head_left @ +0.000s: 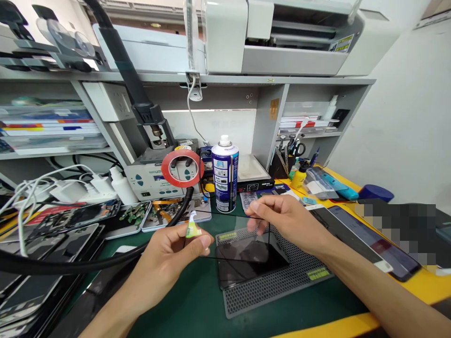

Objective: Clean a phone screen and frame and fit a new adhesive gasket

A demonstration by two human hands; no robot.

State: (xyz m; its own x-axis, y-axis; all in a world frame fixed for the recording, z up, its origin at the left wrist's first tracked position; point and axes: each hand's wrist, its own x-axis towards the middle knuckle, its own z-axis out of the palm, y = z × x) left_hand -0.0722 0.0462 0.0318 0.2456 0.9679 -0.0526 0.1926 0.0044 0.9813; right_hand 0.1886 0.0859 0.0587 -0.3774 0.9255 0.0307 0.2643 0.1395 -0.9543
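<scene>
A clear glass screen protector [230,225] with a thin black border is held up between my two hands. My left hand [172,253] pinches its left end, thumb in front, beside a yellow-green tab [193,229]. At the far right corner, my right hand [282,216] grips it between thumb and fingers. Below and partly seen through the glass lies a dark phone-like screen [252,265], face up and shiny. It rests on a grey perforated mat [257,300], apart from both hands.
A blue-and-white spray can [225,176] stands behind the glass, with a red tape roll [182,168] to its left. Stacked phones [59,267] fill the left side. A black hose [88,266] crosses near my left forearm. More phones [373,241] lie at right.
</scene>
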